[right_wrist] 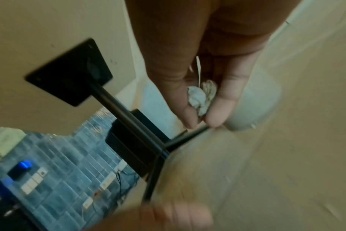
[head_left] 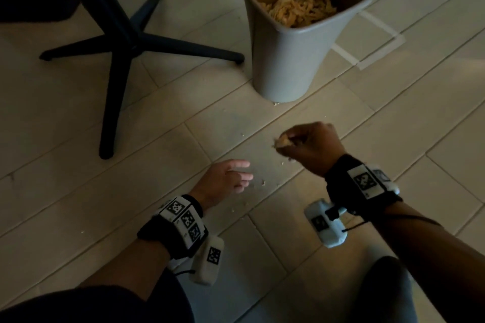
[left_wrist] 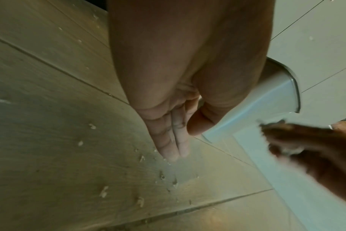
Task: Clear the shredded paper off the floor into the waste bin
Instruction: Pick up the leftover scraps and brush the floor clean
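A grey waste bin (head_left: 288, 60) stands on the floor ahead, with a heap of tan shredded paper (head_left: 299, 6) inside. My right hand (head_left: 301, 144) is raised above the floor in front of the bin and pinches a small clump of shredded paper (right_wrist: 201, 96) between thumb and fingers. My left hand (head_left: 236, 176) hovers low over the floor with its fingers straight and relaxed, holding nothing. Small paper crumbs (left_wrist: 140, 157) lie scattered on the tiles around its fingertips (left_wrist: 174, 153). The bin's base (left_wrist: 267, 100) shows behind the left hand.
A black star-shaped chair base (head_left: 123, 44) spreads over the floor to the left of the bin. White tape marks (head_left: 367, 42) run on the tiles to the bin's right. My knees (head_left: 388, 291) fill the bottom edge.
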Motion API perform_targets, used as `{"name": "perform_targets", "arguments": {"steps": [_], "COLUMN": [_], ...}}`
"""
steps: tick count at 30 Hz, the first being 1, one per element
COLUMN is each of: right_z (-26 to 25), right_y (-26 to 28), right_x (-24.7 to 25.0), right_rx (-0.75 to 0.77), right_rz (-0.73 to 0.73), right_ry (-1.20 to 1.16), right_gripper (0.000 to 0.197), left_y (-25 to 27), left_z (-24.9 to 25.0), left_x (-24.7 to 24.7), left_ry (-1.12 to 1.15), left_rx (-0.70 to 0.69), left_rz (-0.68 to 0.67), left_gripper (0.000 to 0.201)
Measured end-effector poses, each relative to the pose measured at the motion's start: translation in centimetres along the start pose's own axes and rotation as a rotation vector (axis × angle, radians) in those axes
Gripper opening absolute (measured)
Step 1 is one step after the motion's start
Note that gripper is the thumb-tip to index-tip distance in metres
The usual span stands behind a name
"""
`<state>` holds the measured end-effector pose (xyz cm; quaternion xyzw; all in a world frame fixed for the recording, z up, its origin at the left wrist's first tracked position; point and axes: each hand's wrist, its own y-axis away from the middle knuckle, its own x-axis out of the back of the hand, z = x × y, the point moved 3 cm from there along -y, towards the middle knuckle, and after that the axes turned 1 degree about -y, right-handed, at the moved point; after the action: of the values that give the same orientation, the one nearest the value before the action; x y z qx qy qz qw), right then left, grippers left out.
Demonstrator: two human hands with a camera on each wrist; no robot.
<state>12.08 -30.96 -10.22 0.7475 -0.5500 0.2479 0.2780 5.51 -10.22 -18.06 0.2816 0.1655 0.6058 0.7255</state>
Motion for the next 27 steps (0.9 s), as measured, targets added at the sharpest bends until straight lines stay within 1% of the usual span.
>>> {"name": "perform_targets", "arguments": {"steps": [2,4,6,9,10,11,12,14,16,17,18,19,20,21,24,27], "right_z": [-2.0,-4.4,-6.7,-9.6,-10.1,-10.4,-10.4,-10.2,-9.8,-9.5,-9.3,-9.1,-9.1,-9.1,-9.0,-8.7], "right_y": [-1.4,-3.0,-5.0,-8.6,-10.1,-11.5,-12.8,-15.2,-16.5,-16.9,-17.1,-17.1,-17.1,-16.9,-15.4,-12.8], "right_x": [2.8,5.7,8.6,12.7,13.7,14.6,15.2,16.0,16.1,15.9,15.6,15.3,15.1,14.9,14.2,13.9], "right_rx": [0.047,0.092,0.123,0.182,0.18,0.171,0.149,0.093,0.054,0.033,0.014,0.01,0.023,0.045,0.122,0.199], "right_rz": [0.088,0.154,0.207,0.344,0.384,0.41,0.426,0.452,0.412,0.36,0.307,0.271,0.259,0.263,0.315,0.414], "right_ry": [-0.045,-0.037,0.025,0.151,0.192,0.203,0.202,0.24,0.329,0.36,0.381,0.4,0.416,0.424,0.4,0.351], "right_gripper": [0.008,0.008,0.011,0.02,0.018,0.013,0.013,0.031,0.047,0.057,0.065,0.07,0.07,0.069,0.062,0.051], "left_y": [0.0,0.1,0.0,-0.3,-0.3,-0.4,-0.2,0.2,0.5,0.5,0.5,0.3,0.2,0.0,-0.6,-1.2], "left_z": [-0.5,-0.8,-1.3,-2.3,-2.6,-2.9,-3.0,-2.9,-2.7,-2.7,-2.6,-2.7,-2.9,-3.0,-3.1,-2.5], "left_x": [0.4,0.7,0.8,1.1,1.2,1.3,1.2,1.0,0.8,0.8,0.8,0.9,1.0,1.0,1.3,1.7], "left_ry": [-0.031,-0.079,-0.126,-0.216,-0.254,-0.284,-0.298,-0.332,-0.392,-0.424,-0.452,-0.476,-0.495,-0.514,-0.533,-0.562], "left_rx": [0.003,-0.002,-0.021,-0.049,-0.06,-0.066,-0.071,-0.093,-0.136,-0.147,-0.152,-0.15,-0.159,-0.177,-0.246,-0.323], "left_rz": [0.011,0.031,0.058,0.103,0.107,0.102,0.092,0.079,0.076,0.079,0.089,0.098,0.108,0.12,0.166,0.185], "left_gripper": [0.034,0.035,0.036,0.025,0.025,0.028,0.033,0.048,0.061,0.059,0.049,0.035,0.026,0.024,0.023,0.025]}}
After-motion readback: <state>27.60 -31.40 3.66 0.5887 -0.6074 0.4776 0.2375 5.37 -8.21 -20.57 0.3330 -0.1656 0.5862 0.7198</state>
